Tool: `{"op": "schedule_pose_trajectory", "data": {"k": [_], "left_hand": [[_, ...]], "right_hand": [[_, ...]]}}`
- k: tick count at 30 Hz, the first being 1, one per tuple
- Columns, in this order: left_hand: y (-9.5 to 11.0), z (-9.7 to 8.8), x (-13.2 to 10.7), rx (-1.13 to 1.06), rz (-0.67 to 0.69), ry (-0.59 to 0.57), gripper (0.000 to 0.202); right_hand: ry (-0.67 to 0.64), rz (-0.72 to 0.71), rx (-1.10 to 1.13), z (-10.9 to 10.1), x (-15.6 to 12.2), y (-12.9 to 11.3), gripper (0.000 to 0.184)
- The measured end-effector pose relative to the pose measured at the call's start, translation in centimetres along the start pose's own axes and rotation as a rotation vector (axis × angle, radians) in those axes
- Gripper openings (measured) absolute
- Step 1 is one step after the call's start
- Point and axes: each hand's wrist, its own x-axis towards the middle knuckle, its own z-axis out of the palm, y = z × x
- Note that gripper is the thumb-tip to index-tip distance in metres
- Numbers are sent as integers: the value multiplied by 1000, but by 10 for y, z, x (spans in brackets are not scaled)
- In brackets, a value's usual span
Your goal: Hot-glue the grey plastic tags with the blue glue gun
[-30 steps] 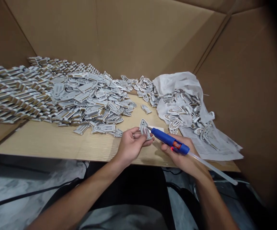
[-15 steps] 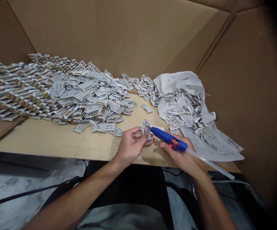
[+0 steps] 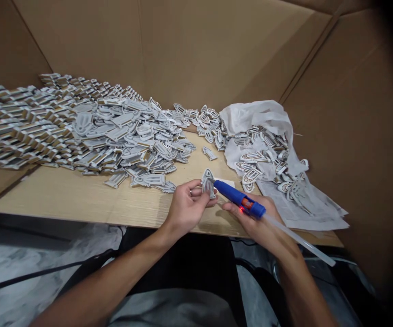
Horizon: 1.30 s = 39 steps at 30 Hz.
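Observation:
Between thumb and fingers, my left hand pinches a small grey arch-shaped piece, held upright above the front of the table. My right hand is wrapped round a blue glue gun with an orange section and a lit red light. A clear glue stick sticks out of its rear end. The gun's nozzle points left and meets the right side of the piece; whether it touches the surface is too small to tell. My fingers under the gun are partly hidden.
A big heap of loose grey pieces lies left of centre, beside neatly stacked rows. At right, white-and-brown pieces lie in white wrapping. One loose piece lies mid-table. Cardboard walls surround the table.
The rear of the glue gun and its glue stick have dipped slightly, with my right hand. My left hand still holds the piece in nearly the same spot. The view has shifted a little.

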Motion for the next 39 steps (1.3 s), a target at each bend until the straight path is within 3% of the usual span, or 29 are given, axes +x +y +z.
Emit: {"op": "schedule_pose_trajectory", "data": {"k": [12, 21, 25, 30, 33, 36, 39], "left_hand": [[-2, -1, 0, 50, 30, 1, 29], [-10, -4, -1, 146, 131, -5, 35], [-4, -5, -6, 195, 127, -35, 36], [3, -6, -10, 219, 126, -61, 33], [1, -9, -7, 217, 137, -29, 33], [0, -13, -3, 181, 140, 58, 38], [5, -17, -2, 150, 103, 70, 44]], "right_hand": [[-19, 20, -34, -1, 1, -8, 46], [-5, -181, -168, 0, -5, -23, 29], [-39, -202, -234, 2, -12, -29, 23], [-90, -209, -525, 10, -19, -45, 9], [4, -198, -613, 15, -21, -50, 9], [161, -234, -450, 9, -22, -54, 8], [352, -266, -268, -5, -20, -53, 20]]}}
